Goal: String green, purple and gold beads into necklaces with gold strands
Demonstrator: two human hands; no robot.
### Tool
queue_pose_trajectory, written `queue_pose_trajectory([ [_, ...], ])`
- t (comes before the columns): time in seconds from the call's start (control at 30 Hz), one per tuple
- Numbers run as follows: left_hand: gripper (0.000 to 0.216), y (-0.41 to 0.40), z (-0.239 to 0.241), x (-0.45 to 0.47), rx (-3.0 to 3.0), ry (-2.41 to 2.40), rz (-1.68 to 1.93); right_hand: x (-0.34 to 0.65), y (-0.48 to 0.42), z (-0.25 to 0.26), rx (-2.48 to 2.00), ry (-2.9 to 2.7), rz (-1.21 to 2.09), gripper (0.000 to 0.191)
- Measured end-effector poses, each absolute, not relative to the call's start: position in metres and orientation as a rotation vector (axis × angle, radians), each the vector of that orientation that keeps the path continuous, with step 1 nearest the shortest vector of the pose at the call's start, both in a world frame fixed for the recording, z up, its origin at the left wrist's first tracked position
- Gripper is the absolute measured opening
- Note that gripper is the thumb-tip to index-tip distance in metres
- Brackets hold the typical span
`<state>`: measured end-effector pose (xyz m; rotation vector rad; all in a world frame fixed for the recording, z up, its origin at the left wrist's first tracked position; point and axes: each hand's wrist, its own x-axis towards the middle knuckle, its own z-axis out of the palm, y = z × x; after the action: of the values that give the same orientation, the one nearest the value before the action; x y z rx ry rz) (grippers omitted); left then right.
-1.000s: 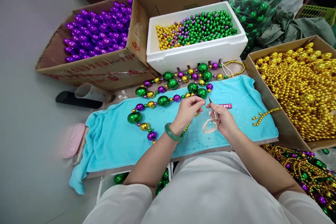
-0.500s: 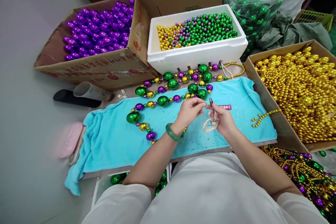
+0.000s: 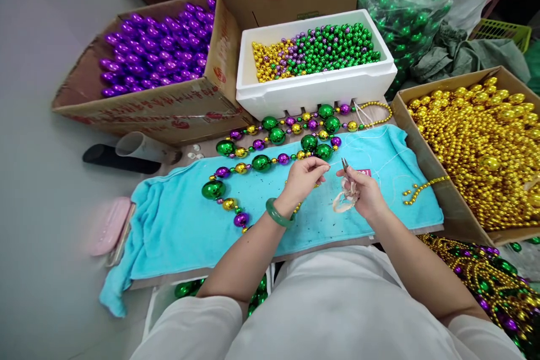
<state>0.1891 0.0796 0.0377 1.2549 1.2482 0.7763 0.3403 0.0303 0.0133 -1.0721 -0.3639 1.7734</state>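
Above the middle of the turquoise towel (image 3: 177,236), my left hand (image 3: 306,177) is closed in a pinch on a thin white string (image 3: 335,164). A green bangle (image 3: 278,214) circles that wrist, and small gold beads show beside and below the hand. Just to the right, my right hand (image 3: 366,194) is wrapped round small scissors (image 3: 346,183) with pale, wrapped handles; their dark metal tips point up and away. The tips are apart from my left fingers. A strand of large green, purple and gold beads (image 3: 261,163) lies on the towel beyond and left of my hands.
A white foam box (image 3: 316,76) of small beads stands behind the towel. Cardboard boxes hold purple beads (image 3: 160,50) at left and gold beads (image 3: 476,146) at right. A short gold bead chain (image 3: 426,187) and a pink case (image 3: 112,226) lie near the towel's ends.
My right hand has moved slightly right with the scissors, away from my left hand. The gap between them is wider, and my left hand keeps its pinch.
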Motion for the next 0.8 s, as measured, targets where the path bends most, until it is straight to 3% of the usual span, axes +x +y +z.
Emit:
queue_pose_trajectory([
  [0.8, 0.011, 0.078, 0.035, 0.19, 1.288, 1.254, 0.745, 0.334, 0.032, 0.008, -1.15, -0.389, 1.718, 0.034],
])
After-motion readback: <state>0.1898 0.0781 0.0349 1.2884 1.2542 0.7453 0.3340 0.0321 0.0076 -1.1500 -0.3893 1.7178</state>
